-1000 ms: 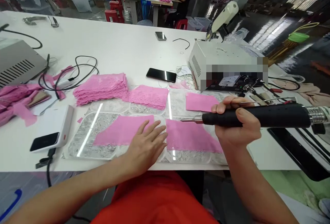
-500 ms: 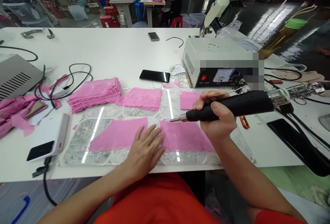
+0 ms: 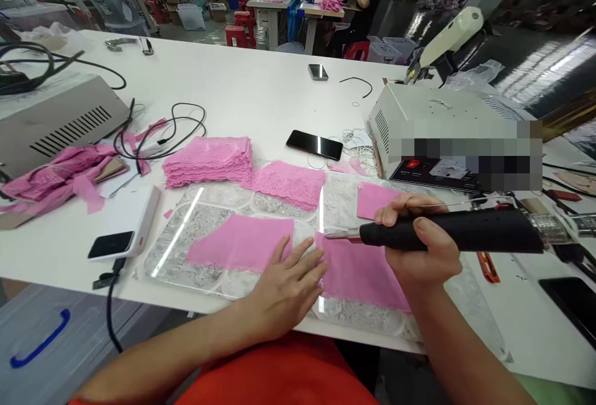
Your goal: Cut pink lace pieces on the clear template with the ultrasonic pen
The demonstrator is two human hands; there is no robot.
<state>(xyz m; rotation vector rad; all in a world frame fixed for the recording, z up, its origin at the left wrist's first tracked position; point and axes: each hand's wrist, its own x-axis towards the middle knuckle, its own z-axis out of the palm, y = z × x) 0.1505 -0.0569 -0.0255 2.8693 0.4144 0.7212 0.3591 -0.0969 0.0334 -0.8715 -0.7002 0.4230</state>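
My left hand (image 3: 288,290) lies flat with its fingers spread, across the gap between two pink fabric pieces. Its fingers touch the right edge of the left piece (image 3: 242,243) and the left edge of the right piece (image 3: 358,274). In my right hand (image 3: 423,240) is a black handheld cutter (image 3: 475,231) with a thin metal tip, held level. That tip is at the upper left corner of the right piece; whether it touches the fabric I cannot tell. Under the fabric is a clear-topped, grey-patterned mat (image 3: 172,256). A smaller pink piece (image 3: 375,199) sits behind the cutter.
Two pink lace stacks, one taller (image 3: 207,159) and one lower (image 3: 291,184), stand behind the mat. A phone (image 3: 314,145), a grey control box (image 3: 433,104), an orange knife (image 3: 488,267) and a white power bank (image 3: 144,222) surround it. Loose black cables (image 3: 186,118) lie at left.
My view has turned, so the table appears shifted to the right and tilted. The cutter's tip has moved slightly left along the right piece's top edge. My left hand stays flat.
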